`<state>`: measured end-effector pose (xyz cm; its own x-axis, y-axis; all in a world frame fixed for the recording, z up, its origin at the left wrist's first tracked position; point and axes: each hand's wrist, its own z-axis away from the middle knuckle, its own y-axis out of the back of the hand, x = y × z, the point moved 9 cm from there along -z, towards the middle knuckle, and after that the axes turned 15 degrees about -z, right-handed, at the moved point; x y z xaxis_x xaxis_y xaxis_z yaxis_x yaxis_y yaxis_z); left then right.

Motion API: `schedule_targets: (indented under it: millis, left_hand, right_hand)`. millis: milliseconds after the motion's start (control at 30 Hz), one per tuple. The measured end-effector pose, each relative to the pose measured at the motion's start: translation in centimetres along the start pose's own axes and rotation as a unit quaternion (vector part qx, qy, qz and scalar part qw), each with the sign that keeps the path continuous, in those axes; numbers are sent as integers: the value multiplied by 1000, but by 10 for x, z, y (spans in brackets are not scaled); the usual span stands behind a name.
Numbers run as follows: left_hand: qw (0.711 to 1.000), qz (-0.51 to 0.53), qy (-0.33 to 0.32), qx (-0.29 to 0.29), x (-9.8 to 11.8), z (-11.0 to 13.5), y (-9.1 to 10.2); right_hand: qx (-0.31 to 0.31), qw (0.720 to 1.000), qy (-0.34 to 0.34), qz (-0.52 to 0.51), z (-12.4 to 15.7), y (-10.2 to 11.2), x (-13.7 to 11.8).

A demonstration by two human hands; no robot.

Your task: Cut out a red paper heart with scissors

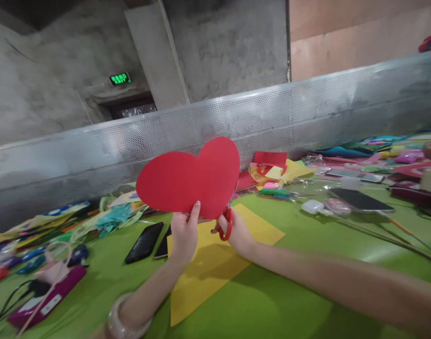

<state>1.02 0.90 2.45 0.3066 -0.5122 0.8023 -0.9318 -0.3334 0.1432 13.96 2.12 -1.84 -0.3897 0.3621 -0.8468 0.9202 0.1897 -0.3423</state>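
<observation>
My left hand [183, 235] pinches the lower edge of a red paper heart [189, 179] and holds it up above the green table [289, 292]. My right hand [236, 231] grips red-handled scissors [227, 225] just behind the heart's right lobe; their blades are hidden behind the paper. A yellow paper sheet [208, 268] lies flat on the table under both hands.
Two black phones [145, 242] lie left of the yellow sheet. Coloured paper scraps [272, 172] pile along a perforated metal barrier [272, 117]. A white earbud case [312, 206], another phone [360, 200] and cables sit to the right; a purple box [49, 296] lies at left.
</observation>
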Motion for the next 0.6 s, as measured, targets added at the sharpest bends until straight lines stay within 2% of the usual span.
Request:
schedule_targets:
  millis: [267, 600]
  left_hand:
    - [1000, 27, 6, -1, -3, -1, 0]
    - [1000, 18, -3, 3, -2, -1, -1]
  right_hand:
    - [30, 998, -17, -49, 0, 6, 5]
    - [26, 998, -11, -59, 1, 4, -1]
